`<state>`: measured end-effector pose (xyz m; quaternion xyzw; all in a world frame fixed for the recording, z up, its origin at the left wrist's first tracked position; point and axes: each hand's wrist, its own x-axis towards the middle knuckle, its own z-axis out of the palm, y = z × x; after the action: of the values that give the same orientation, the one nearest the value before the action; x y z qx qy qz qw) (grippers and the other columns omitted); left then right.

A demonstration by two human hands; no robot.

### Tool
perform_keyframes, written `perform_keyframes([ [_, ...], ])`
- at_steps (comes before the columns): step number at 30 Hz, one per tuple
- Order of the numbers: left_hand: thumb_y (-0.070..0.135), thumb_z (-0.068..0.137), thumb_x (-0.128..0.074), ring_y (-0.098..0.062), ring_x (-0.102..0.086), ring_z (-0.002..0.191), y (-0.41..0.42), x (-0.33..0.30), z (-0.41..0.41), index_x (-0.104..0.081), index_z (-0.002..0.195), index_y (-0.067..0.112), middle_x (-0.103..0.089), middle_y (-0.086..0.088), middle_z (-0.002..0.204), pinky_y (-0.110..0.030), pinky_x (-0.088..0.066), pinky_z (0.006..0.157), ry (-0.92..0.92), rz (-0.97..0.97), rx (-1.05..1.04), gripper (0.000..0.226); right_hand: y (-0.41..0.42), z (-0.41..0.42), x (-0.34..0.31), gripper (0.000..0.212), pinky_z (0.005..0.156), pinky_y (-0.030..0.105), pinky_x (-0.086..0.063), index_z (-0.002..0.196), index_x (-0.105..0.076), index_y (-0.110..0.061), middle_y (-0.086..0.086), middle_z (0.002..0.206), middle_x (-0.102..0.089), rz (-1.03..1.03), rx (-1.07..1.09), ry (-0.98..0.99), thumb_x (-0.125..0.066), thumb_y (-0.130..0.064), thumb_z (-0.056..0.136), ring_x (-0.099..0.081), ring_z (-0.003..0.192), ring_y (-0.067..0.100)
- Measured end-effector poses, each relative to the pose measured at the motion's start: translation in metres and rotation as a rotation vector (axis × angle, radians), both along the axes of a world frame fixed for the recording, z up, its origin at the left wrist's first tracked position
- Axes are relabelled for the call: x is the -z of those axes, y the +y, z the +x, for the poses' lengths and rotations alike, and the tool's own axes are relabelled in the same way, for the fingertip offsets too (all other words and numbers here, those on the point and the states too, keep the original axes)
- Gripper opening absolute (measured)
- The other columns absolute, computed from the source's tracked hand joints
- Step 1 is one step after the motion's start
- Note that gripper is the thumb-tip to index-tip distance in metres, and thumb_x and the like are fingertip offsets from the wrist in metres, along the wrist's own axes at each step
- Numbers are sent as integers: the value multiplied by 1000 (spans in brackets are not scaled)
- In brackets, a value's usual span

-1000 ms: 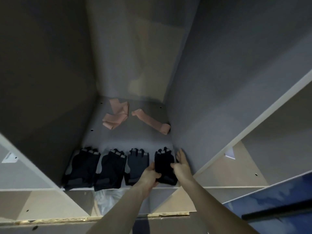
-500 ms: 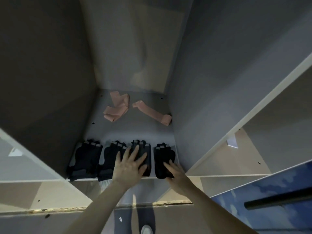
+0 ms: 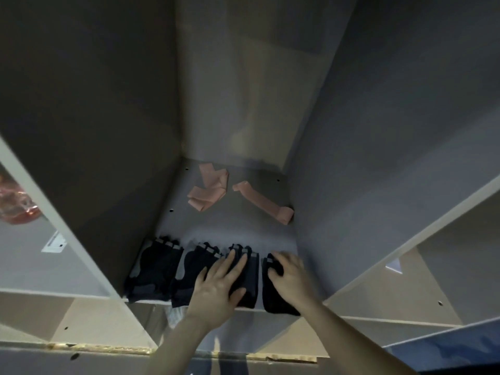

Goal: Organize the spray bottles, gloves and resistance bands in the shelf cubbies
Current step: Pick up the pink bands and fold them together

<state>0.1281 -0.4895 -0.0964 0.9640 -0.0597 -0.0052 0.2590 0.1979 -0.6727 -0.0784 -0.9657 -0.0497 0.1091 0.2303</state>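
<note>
Four dark fingerless gloves lie in a row along the front edge of the cubby floor (image 3: 232, 226), finger ends pointing to the back wall. The leftmost glove (image 3: 154, 269) sits by the front left corner, apart from both hands. The second glove (image 3: 193, 272) lies just beside it, its right part under the left hand (image 3: 216, 290). The third glove (image 3: 247, 274) carries most of that hand: palm flat, fingers straight and spread, fingertips (image 3: 231, 255) reaching the glove's finger openings, thumb resting at its lower right. Nothing is gripped; the hand presses flat.

The fourth glove (image 3: 273, 299) lies nearest the front right corner, its wrist end hanging a little over the front edge. The right hand (image 3: 290, 277) rests on top of it, fingers bent over the glove's upper end and blurred; whether they actually pinch the fabric, I cannot tell. A narrow strip of bare floor separates the third and fourth gloves.

Toward the back of the same cubby lie two pink resistance bands. The folded band (image 3: 208, 192) sits near the back left corner, loosely doubled over itself. The long band (image 3: 263, 203) runs diagonally to the right wall, its looped end touching or nearly touching that wall.

Left neighbouring cubby: a reddish clear plastic bag (image 3: 16, 204), partly cut off by the frame edge.
</note>
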Motion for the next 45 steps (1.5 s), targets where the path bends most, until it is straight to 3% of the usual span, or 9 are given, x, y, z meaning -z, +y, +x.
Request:
perform_keyframes([
  [4, 21, 92, -59, -5, -50, 121, 18, -40, 21, -52, 132, 30, -53, 2, 137, -10, -36, 98, 132, -809, -308, 42, 29, 60, -12, 54, 116, 33, -17, 147, -27, -30, 2, 159, -10, 125, 93, 155, -41, -20, 96, -11, 146, 24],
  [8, 12, 91, -58, -13, -66, 89, 50, -84, 48, -65, 115, 21, -71, 1, 101, -32, -50, 83, 171, -1273, -522, 27, 36, 108, -3, 54, 114, 29, -25, 146, -29, -26, 3, 159, -15, -13, 109, 175, -42, -18, 94, -28, 141, 25],
  [11, 11, 93, -55, -10, -64, 78, 69, -96, 58, -67, 107, 18, -70, 2, 90, -25, -47, 69, 95, -1276, -564, 20, 29, 129, 11, 52, 110, 34, -36, 142, -35, -15, 7, 149, -37, -121, 209, 149, -43, -22, 92, -43, 131, 24],
  [18, 5, 91, -55, -13, -65, 79, 82, -77, 52, -68, 97, 17, -73, 1, 81, -27, -47, 70, 97, -1288, -649, 19, 21, 163, 38, 64, 114, 32, -21, 148, -20, -22, 2, 158, -13, -171, 186, 14, -42, -26, 88, -19, 143, 22],
  [24, 6, 94, -50, -18, -63, 83, 74, -95, 58, -65, 104, 12, -70, -4, 96, -26, -48, 70, 100, -1278, -608, 19, 56, 144, -29, 27, 88, 18, -43, 117, -64, -5, 14, 127, -60, 864, 556, -226, -54, -7, 92, -54, 120, 29],
  [27, 5, 94, -51, -17, -63, 84, 69, -114, 56, -66, 105, 11, -71, -5, 95, -28, -47, 69, 92, -1254, -545, 19, 61, 119, -83, 20, 90, 27, -43, 107, -69, -23, 3, 119, -65, 1217, 509, -142, -63, -23, 88, -58, 109, 18],
  [32, 12, 90, -59, 5, -64, 89, 58, -170, 48, -63, 117, 10, -68, 5, 107, -10, -50, 79, -93, -1210, -351, 27, 61, 51, -176, 22, 74, 27, -58, 90, -77, -22, 1, 98, -76, 1475, 77, -71, -68, -31, 71, -71, 89, 15],
  [36, 64, 68, -66, -5, -53, 122, 44, -209, 39, -47, 137, 25, -55, 9, 134, -34, -42, 107, -27, -1080, -188, 82, 70, 7, -209, 29, 70, 20, -57, 83, -78, -15, 4, 87, -77, 1535, -13, -39, -75, -24, 55, -71, 77, 11],
  [45, 24, 83, -67, -33, -69, 95, 23, -226, -8, -72, 100, 3, -73, -20, 100, -43, -52, 89, 34, -1206, -43, 27, 78, -51, -232, 41, 72, 25, -56, 107, -65, -15, 7, 88, -72, 1439, -86, -14, -52, 15, 83, -66, 81, 17],
])
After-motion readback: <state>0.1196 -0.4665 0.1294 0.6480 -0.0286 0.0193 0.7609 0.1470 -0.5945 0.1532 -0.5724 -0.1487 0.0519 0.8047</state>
